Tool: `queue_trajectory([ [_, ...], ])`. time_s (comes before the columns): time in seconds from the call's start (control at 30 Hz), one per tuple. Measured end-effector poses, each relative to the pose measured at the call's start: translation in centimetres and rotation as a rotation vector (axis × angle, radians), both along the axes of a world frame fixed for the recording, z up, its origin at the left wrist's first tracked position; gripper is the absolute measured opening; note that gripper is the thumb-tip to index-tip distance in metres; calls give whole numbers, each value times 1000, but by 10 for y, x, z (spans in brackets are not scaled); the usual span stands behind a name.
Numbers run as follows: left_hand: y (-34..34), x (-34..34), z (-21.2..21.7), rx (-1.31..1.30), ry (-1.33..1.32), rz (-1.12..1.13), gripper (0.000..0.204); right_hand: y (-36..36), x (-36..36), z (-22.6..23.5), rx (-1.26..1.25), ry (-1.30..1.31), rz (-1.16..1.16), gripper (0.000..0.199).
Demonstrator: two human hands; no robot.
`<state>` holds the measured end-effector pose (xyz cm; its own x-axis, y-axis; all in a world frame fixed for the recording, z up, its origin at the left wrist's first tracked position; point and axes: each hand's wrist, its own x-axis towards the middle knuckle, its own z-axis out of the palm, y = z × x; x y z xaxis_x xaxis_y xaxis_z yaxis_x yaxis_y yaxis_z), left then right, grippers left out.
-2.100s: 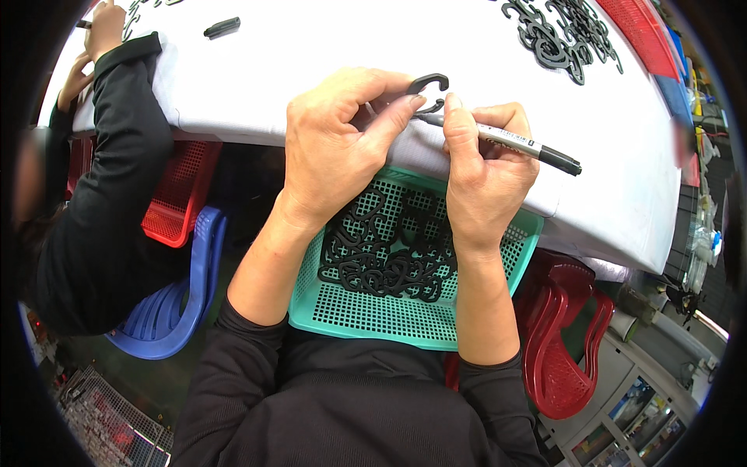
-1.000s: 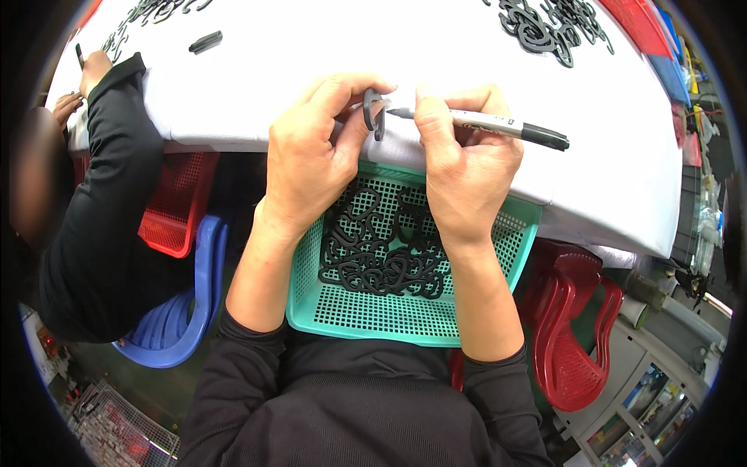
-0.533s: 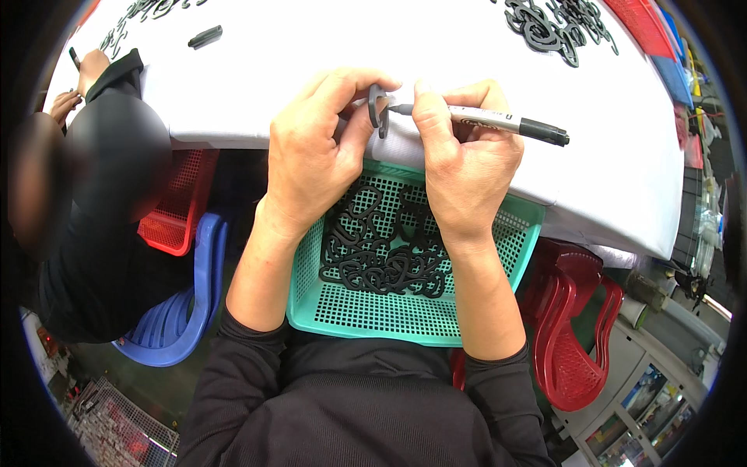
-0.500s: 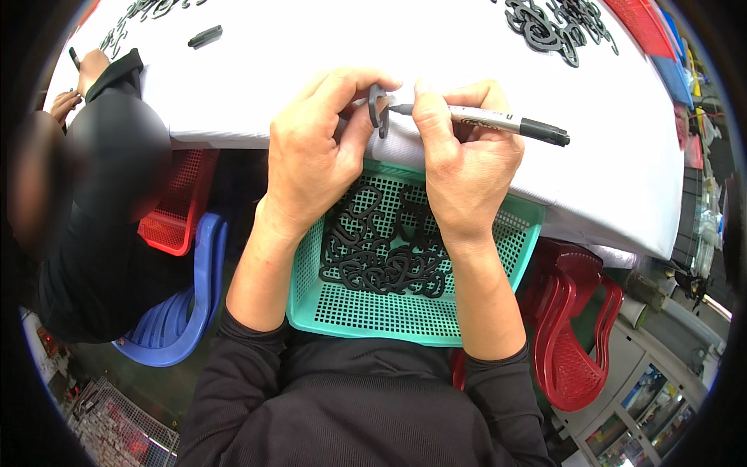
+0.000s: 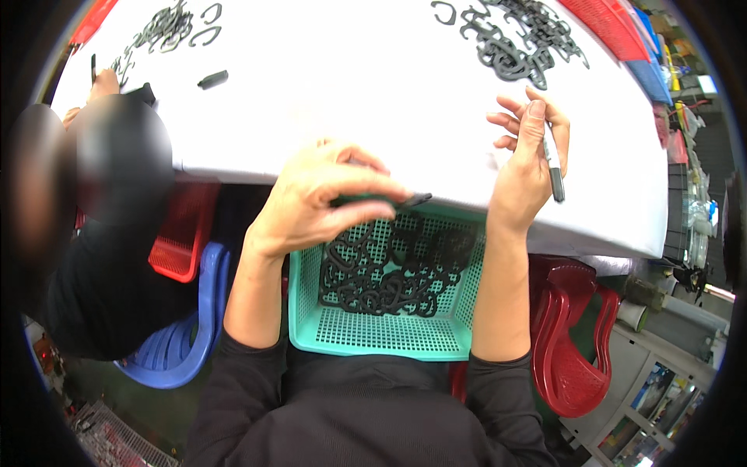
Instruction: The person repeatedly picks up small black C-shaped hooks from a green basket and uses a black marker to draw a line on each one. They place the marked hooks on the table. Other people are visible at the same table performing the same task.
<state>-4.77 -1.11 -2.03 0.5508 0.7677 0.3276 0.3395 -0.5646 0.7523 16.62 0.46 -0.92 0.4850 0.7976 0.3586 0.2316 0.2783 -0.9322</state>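
My left hand (image 5: 323, 191) hovers over the near table edge and the far rim of the green basket (image 5: 381, 354). Its thumb and index finger are apart. A small dark curved piece (image 5: 418, 200), blurred, shows just beyond the fingertips, seemingly loose. My right hand (image 5: 529, 156) is over the white table, below a heap of black curved pieces (image 5: 517, 54). A grey marker pen (image 5: 553, 159) is tucked in it, black end toward me, with several fingers stretched out. Many black curved pieces (image 5: 389, 292) lie inside the basket.
A black pen cap (image 5: 212, 79) lies on the white table (image 5: 327, 86). Another black heap (image 5: 167, 29) sits far left, near a co-worker's hand (image 5: 103, 84). A blue chair (image 5: 204, 311) stands left, dark red chairs (image 5: 572, 342) right. Red and blue trays (image 5: 603, 27) edge the far right.
My right hand has swung away to the right with the marker, toward the black heap. My left hand has lowered toward the basket and its fingers have spread from the piece.
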Motion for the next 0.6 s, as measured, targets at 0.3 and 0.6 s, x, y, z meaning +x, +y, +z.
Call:
queue_trajectory([
  [0.3,3,1,2,-54,-107,-50,16,84,65,2,-220,-861,-147,24],
  [0.6,1,6,-1,-152,-166,79,15,72,61,2,13,-747,-95,15],
])
